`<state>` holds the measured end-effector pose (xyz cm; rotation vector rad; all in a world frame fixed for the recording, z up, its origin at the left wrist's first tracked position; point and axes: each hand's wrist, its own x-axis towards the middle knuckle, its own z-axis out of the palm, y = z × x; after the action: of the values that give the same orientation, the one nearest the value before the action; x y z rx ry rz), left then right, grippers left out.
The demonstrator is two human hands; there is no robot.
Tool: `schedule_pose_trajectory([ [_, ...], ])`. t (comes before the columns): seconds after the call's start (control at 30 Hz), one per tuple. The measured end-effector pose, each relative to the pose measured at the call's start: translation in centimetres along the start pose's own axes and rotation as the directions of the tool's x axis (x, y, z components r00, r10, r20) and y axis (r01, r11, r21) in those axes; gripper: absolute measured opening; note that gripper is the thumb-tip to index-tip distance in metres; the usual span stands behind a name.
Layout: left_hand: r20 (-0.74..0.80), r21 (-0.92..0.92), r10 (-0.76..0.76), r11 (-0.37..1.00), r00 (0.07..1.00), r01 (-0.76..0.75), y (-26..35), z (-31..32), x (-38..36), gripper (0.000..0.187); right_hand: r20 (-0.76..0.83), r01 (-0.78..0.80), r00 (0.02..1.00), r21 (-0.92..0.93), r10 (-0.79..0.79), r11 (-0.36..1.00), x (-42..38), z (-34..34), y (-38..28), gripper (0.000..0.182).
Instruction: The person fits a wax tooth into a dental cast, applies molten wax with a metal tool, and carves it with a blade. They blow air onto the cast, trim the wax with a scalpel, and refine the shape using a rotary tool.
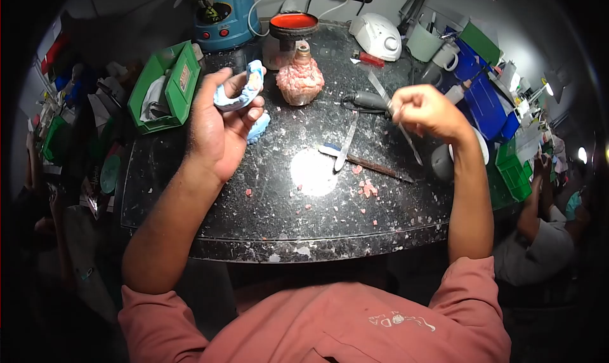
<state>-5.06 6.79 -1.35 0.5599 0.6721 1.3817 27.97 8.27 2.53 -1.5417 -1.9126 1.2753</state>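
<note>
Left hand: the wearer's left hand (pixel 219 128) is raised over the table (pixel 273 191), thumb and fingers curled round a blue dental cast (pixel 240 101) with an orange-yellow patch on its upper end.
Right hand: the right hand (pixel 433 113) has its fingers bent in, pinching a thin metal tool (pixel 409 141) that slants past the fingertips, 1 end up and 1 end down.
Second cast: another blue piece (pixel 258 129) sits on the table, just below the left hand and partly hidden by it.
Crossed tools: a knife with a dark handle (pixel 380 167) and a pale metal blade (pixel 346 141) cross on the table.
Scraps: pink crumbs (pixel 367 188) lie near the dark handle.
Burner: a glass vessel (pixel 300 84) crusted with pink wax stands behind the casts, near a red-lined dish (pixel 294 22).
Machines: a blue unit (pixel 222 26) with 2 red buttons at the back; a white box (pixel 376 36) with a round knob to the right.
Green bin: the label (pixel 184 76) on the green bin (pixel 143 118) is too small to read.
Shirt: the pale chest print on the red-pink shirt (pixel 292 325) shows "DA"; the rest I can't make out.
</note>
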Motion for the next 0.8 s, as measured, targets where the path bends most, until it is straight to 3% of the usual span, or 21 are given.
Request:
schedule_pose_trajectory([
  [0.03,0.038,0.0,0.001,1.0,0.999,-0.001,-0.2,-0.1,0.3,0.036,-0.056,0.208,0.978,0.157,-0.202,0.965,0.4,-1.2,-0.3,0.012],
  [0.1,0.062,0.021,-0.005,1.0,0.998,0.003,-0.3,0.1,0.2,0.037,-0.243,0.493,0.866,0.567,-0.438,0.66,3.1,-2.8,0.3,0.017],
  [0.17,0.07,0.074,0.01,0.997,0.998,-0.015,-0.7,0.2,0.3,0.04,-0.585,0.707,0.696,0.454,-0.417,0.542,6.0,-1.9,-1.7,0.023],
  [0.23,0.072,0.09,0.009,0.996,0.997,-0.016,-0.5,0.2,0.1,0.039,-0.632,0.795,0.582,0.31,-0.512,0.522,8.0,-0.7,-4.1,0.023],
  [0.4,0.075,0.089,0.012,0.996,0.997,-0.019,-0.6,-0.3,0.5,0.038,-0.58,0.802,0.513,0.062,-0.632,0.594,10.5,1.8,-5.9,0.015],
  [0.67,0.119,0.067,-0.022,0.998,0.993,0.014,-0.4,-0.5,0.8,0.048,-0.532,0.754,0.556,0.001,-0.638,0.657,10.6,2.1,-5.7,0.019],
  [0.8,0.112,0.089,-0.077,0.994,0.991,0.068,-0.7,-0.8,1.0,0.05,-0.554,0.798,0.515,0.03,-0.654,0.602,10.2,2.3,-5.8,0.014],
])
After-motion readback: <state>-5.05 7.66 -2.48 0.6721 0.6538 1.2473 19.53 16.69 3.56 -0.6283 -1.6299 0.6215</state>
